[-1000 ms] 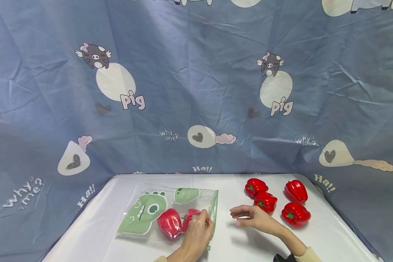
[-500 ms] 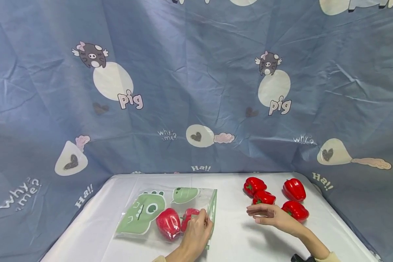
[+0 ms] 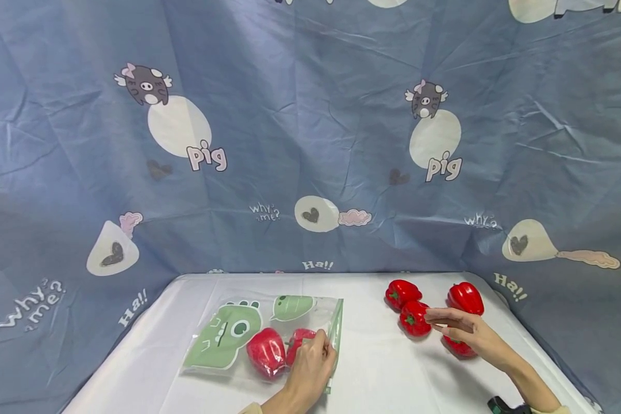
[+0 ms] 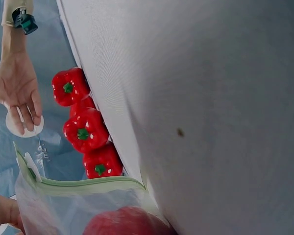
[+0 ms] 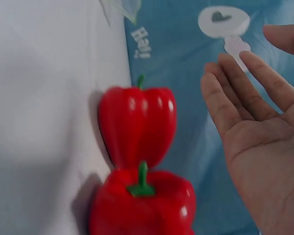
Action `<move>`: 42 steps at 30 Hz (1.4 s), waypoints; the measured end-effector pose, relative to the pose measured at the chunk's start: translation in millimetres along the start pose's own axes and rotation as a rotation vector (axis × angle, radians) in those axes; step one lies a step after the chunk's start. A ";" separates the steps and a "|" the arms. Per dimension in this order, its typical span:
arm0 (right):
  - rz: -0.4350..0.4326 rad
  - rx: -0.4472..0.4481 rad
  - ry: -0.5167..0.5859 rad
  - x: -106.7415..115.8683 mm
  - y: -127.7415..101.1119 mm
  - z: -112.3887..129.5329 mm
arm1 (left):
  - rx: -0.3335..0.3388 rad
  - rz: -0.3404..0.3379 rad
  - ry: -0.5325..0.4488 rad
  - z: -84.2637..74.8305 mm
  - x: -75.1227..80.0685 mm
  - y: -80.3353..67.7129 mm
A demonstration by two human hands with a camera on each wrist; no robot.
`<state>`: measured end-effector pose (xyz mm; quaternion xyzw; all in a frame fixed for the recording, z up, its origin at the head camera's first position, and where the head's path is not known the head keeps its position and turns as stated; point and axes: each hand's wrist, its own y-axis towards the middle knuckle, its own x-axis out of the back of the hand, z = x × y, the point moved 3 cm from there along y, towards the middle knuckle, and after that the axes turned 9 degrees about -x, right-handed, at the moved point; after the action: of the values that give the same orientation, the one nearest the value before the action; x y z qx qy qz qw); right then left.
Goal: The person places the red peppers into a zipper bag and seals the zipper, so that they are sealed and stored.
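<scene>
Lower centre of frame: left hand (image 3: 311, 365) grips clear, green-printed plastic bag (image 3: 226, 336). Lower right: right hand (image 3: 468, 332), fingers extended, near glossy red bell peppers (image 3: 413, 319).

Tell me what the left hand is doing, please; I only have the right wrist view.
Observer: In the head view, the left hand grips the clear bag close to its green edge.
Operator: Anything in that bag?
Observer: Yes, two red peppers show through it.
Operator: I see two loose ones near the right hand. Are there more?
Observer: Yes, the head view shows four loose red peppers on the white table.
</scene>
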<state>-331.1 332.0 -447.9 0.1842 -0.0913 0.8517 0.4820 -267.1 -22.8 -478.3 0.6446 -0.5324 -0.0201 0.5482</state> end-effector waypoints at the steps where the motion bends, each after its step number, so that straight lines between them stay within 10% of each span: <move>1: -0.011 0.000 -0.007 3.6 -2.1 -0.7 | -0.001 -0.001 0.001 0.2 0.1 0.0; 31: 0.003 0.164 0.174 57.8 -38.7 -44.2 | 0.010 -0.007 0.023 0.4 -0.4 0.7; 42: -0.091 -0.035 0.154 65.3 -40.4 -70.0 | 0.028 0.030 -0.002 0.5 0.6 0.7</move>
<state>-342.9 427.7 -486.7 0.1139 -0.0603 0.8389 0.5288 -267.6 -23.5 -477.6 0.6443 -0.5428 -0.0050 0.5387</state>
